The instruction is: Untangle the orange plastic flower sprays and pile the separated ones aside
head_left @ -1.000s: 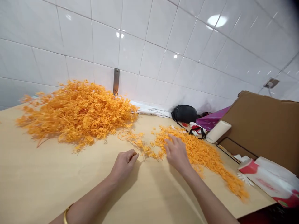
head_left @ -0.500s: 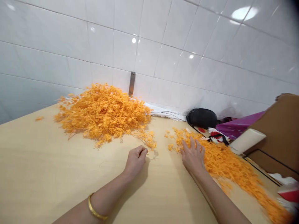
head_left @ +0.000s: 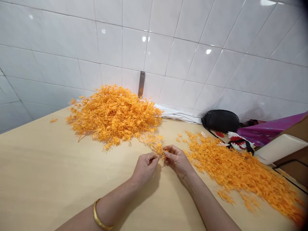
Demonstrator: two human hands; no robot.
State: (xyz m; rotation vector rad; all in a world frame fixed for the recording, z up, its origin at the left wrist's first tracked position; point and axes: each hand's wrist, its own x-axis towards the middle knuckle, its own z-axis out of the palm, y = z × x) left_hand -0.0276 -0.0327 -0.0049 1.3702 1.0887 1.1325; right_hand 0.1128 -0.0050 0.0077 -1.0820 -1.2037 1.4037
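My left hand [head_left: 146, 165] is closed in a pinch on the thin stem of an orange artificial flower sprig [head_left: 157, 143], whose blossoms reach away toward the big heap. Close beside it, my right hand [head_left: 176, 160] has thumb and fingers pinched on small orange blossoms of the same sprig. Beyond the hands rises a large heap of orange flower sprigs [head_left: 117, 115]. To the right spreads a long pile of loose orange blossoms [head_left: 235, 166].
A light wooden table [head_left: 72, 179] runs up to a white tiled wall [head_left: 110, 41]. Back right are a black pouch [head_left: 222, 121], red and white flowers [head_left: 237, 141], purple plastic [head_left: 271, 130], a cream-coloured block [head_left: 282, 149] and brown cardboard [head_left: 298, 166]. White cloth [head_left: 178, 114] lies along the wall.
My right hand has come left from the loose blossom pile to the sprig beside my left hand, and its spread fingers have closed. The view has shifted slightly.
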